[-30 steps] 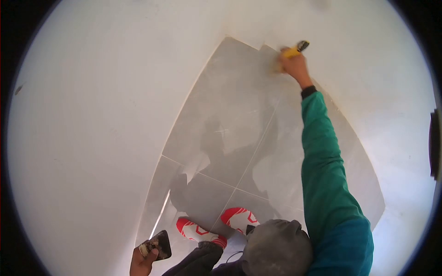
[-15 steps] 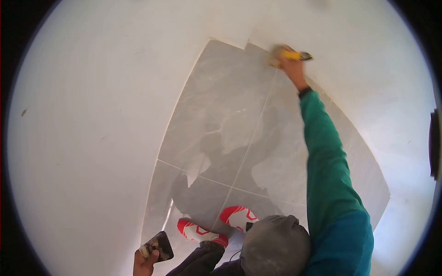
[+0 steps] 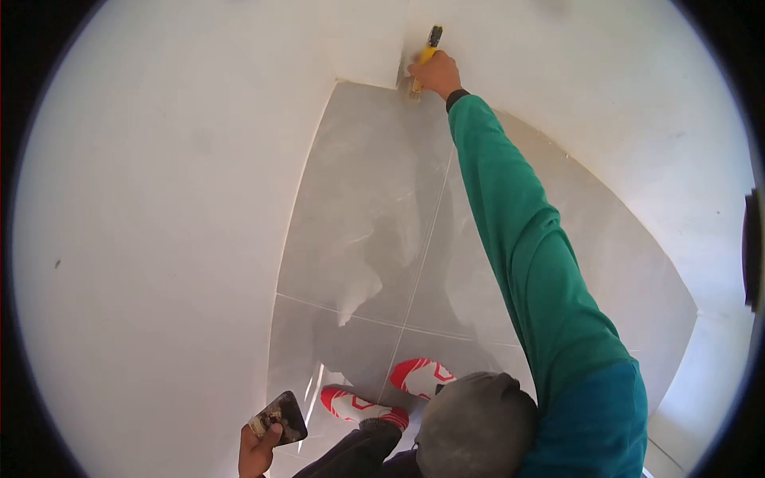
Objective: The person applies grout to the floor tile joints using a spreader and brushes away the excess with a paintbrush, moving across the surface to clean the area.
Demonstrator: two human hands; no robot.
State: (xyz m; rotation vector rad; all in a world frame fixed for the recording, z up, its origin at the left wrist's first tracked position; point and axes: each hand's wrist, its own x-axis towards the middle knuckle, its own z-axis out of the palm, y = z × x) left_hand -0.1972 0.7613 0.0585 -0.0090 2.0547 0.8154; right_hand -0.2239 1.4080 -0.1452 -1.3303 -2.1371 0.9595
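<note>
At the far end of the floor, my right hand (image 3: 438, 73) grips a yellow-handled brush (image 3: 427, 56) with a black end pointing up. Its bristles are low in the wall corner, at the edge of the grey tiled floor (image 3: 358, 159). Close to the bottom left, my left hand (image 3: 259, 448) holds a dark, flat rectangular object (image 3: 288, 418) with pale and brown smears on its face, the thumb lying on top. The arm on the right has a green and blue sleeve.
White walls (image 3: 159, 199) rise on the left and right (image 3: 621, 103) of the tiles. Red-and-white shoes (image 3: 358, 406) stand on the floor near the bottom. A grey cap (image 3: 476, 426) shows at bottom centre. A dark object (image 3: 751, 251) is at the right edge.
My right hand has moved left along the wall's base into the corner, and the brush has turned from lying sideways to pointing up. My left hand has shifted slightly right with the flat object.
</note>
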